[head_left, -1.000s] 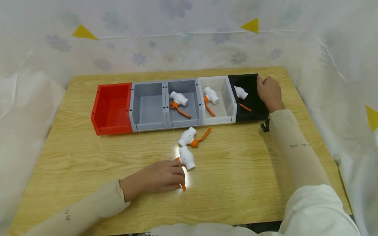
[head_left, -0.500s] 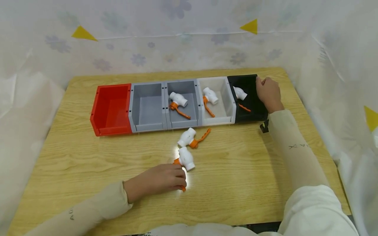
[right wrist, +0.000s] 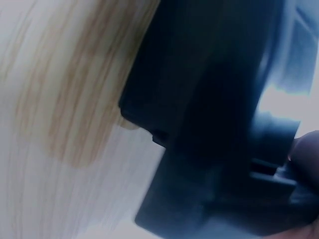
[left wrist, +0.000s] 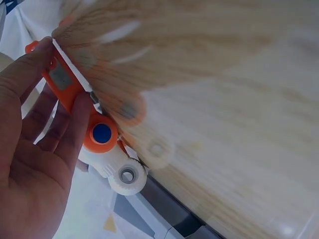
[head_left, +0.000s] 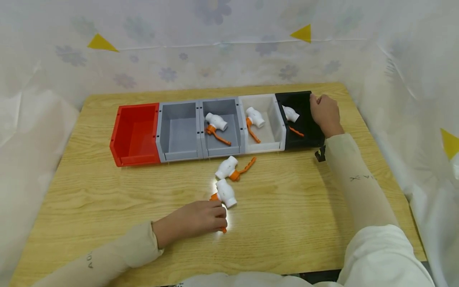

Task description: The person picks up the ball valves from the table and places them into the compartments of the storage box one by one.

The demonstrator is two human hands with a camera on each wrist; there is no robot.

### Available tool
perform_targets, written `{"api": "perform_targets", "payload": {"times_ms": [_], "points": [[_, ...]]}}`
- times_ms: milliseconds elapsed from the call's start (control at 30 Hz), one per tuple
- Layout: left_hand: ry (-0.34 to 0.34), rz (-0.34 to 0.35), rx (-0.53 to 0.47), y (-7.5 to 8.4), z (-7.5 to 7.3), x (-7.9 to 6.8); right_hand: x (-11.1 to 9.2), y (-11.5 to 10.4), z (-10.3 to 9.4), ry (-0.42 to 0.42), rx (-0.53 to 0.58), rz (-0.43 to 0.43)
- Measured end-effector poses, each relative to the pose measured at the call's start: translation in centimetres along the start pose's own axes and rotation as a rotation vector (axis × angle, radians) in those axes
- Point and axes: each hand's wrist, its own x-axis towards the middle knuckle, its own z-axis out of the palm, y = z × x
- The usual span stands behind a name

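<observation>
On the wooden table [head_left: 143, 207], my left hand [head_left: 199, 217] pinches the orange lever of a white ball valve [head_left: 226, 193]. The left wrist view has the thumb and fingers along this orange lever [left wrist: 62, 82], with the white valve body [left wrist: 127, 177] below it. A second ball valve [head_left: 226, 167] lies just beyond, its lever pointing right. At the far right, my right hand [head_left: 326, 113] grips the outer side wall of a black bin [head_left: 305, 142], which fills much of the right wrist view. Inside that bin is a ball valve [head_left: 291, 114], partly hidden by the wall.
Left of the black bin, a white bin [head_left: 281, 131] and a grey bin [head_left: 226, 150] each hold one ball valve. Another grey bin [head_left: 181, 154] and a red bin [head_left: 140, 160] continue the row. Plastic sheeting [head_left: 229, 65] hangs behind the table and along its sides.
My left hand has shifted slightly to the right at the valve's lever. The right hand keeps its place on the black bin, and the valves have stayed where they were.
</observation>
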Motion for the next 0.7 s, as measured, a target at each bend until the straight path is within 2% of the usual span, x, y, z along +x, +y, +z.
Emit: {"api": "perform_targets", "payload": {"times_ms": [467,700], "points": [[-0.003,0.078,0.153,0.10,-0.39,0.10,0.03,-0.10,-0.24,-0.007,0.022,-0.003],[-0.013,0.078,0.168,0.22,-0.58,-0.04,-0.21,-0.22,-0.30,-0.011,0.032,-0.004]]}}
